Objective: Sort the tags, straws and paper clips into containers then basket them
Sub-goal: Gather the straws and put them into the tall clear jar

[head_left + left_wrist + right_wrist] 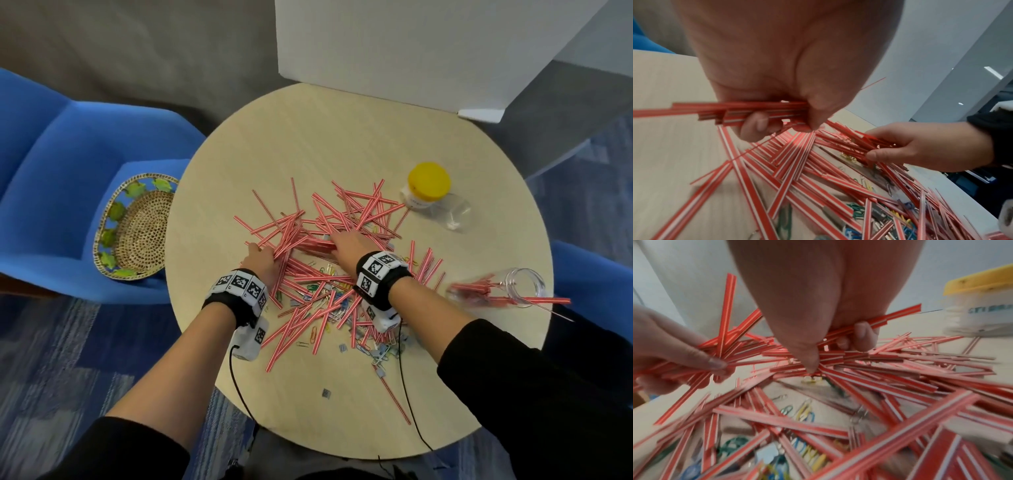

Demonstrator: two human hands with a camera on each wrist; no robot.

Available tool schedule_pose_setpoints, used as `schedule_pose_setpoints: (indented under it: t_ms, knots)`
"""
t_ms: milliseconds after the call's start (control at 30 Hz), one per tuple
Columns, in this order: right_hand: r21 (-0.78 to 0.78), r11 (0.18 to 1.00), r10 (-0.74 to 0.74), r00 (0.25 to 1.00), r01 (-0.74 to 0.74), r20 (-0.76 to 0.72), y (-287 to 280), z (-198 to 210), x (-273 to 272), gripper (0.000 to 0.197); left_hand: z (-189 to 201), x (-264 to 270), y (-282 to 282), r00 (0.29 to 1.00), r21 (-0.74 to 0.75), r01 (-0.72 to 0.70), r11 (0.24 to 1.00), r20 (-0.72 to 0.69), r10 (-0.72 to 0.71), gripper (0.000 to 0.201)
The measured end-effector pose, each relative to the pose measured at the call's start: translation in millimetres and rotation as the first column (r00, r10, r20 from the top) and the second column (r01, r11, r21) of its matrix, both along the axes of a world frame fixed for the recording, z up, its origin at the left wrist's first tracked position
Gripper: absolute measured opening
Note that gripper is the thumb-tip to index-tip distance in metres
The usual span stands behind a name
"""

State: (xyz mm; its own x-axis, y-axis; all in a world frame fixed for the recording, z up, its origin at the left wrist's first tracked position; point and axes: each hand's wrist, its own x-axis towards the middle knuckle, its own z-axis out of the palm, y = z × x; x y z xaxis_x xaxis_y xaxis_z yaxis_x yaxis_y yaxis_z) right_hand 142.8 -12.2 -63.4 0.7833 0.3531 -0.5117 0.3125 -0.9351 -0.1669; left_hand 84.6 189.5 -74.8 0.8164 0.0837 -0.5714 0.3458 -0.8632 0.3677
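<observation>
Many red-and-white striped straws (342,219) lie scattered over the round table (308,137), mixed with coloured paper clips (329,270) and small grey tags (326,393). My left hand (263,258) grips a bundle of straws (756,113) at the left of the pile. To its right, my right hand (346,245) curls round another bundle (869,324) in the pile's middle. A clear jar (507,287) lies on its side at the right with straws inside. A yellow-lidded jar (430,195) lies beyond the pile.
A woven basket (137,226) sits on a blue chair (51,171) left of the table. A white box (428,51) stands at the table's far edge. Cables (407,394) run from both wrist cameras across the near table part.
</observation>
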Motion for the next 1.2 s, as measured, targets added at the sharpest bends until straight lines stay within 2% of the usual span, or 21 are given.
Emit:
schedule_pose_setpoints:
  t_ms: [133, 200, 333, 433, 500, 600, 733, 800, 933, 967, 1100, 1167, 1200]
  knots:
    - [0.114, 0.984, -0.142, 0.99, 0.139, 0.023, -25, 16, 2, 0.016, 13, 2, -7, 0.998, -0.119, 0.022, 0.993, 0.057, -0.015, 0.033]
    - [0.201, 0.957, -0.218, 0.976, 0.209, 0.026, -39, 21, 5, 0.018, 21, 2, -13, 0.998, -0.184, 0.024, 0.983, 0.061, -0.013, 0.031]
    - [0.34, 0.867, -0.357, 0.93, 0.364, -0.085, -67, 25, 6, 0.039, 31, 2, -24, 0.998, -0.289, 0.03, 0.957, 0.062, -0.012, 0.028]
    - [0.397, 0.818, -0.398, 0.908, 0.415, -0.128, -84, 21, 3, 0.053, 38, 0, -33, 0.998, -0.334, 0.025, 0.942, 0.067, -0.003, 0.026]
    - [0.442, 0.766, -0.439, 0.882, 0.467, -0.171, -90, 18, -1, 0.049, 41, -1, -38, 0.997, -0.354, 0.03, 0.935, 0.08, -0.002, 0.023]
    - [0.514, 0.662, -0.519, 0.828, 0.546, -0.212, -96, 17, -6, 0.03, 41, 0, -45, 0.996, -0.4, -0.004, 0.916, 0.078, 0.038, 0.019]
    - [0.522, 0.564, -0.58, 0.757, 0.64, -0.3, -97, 20, -9, 0.032, 40, 3, -52, 0.979, -0.445, -0.09, 0.891, 0.123, 0.16, 0.012]
    - [0.527, 0.507, -0.6, 0.718, 0.682, -0.352, -98, 20, -11, 0.024, 42, 5, -55, 0.971, -0.479, -0.124, 0.869, 0.122, 0.206, 0.012]
    - [0.584, 0.46, -0.639, 0.706, 0.669, -0.307, -103, 20, -9, 0.028, 47, 9, -60, 0.964, -0.53, -0.16, 0.833, 0.097, 0.247, 0.01]
    - [0.609, 0.406, -0.642, 0.687, 0.682, -0.341, -103, 21, -9, 0.027, 48, 10, -60, 0.967, -0.549, -0.161, 0.82, 0.079, 0.242, 0.011]
    - [0.636, 0.05, -0.551, 0.552, 0.77, -0.626, -97, 37, -12, 0.021, 52, 10, -63, 0.961, -0.635, -0.217, 0.741, -0.007, 0.276, 0.014]
    - [0.608, -0.049, -0.495, 0.509, 0.793, -0.704, -95, 50, -13, 0.023, 55, 12, -68, 0.947, -0.666, -0.262, 0.698, -0.038, 0.319, 0.011]
    - [0.611, -0.076, -0.473, 0.511, 0.788, -0.718, -94, 58, -13, 0.028, 57, 13, -71, 0.945, -0.674, -0.266, 0.69, -0.039, 0.326, 0.011]
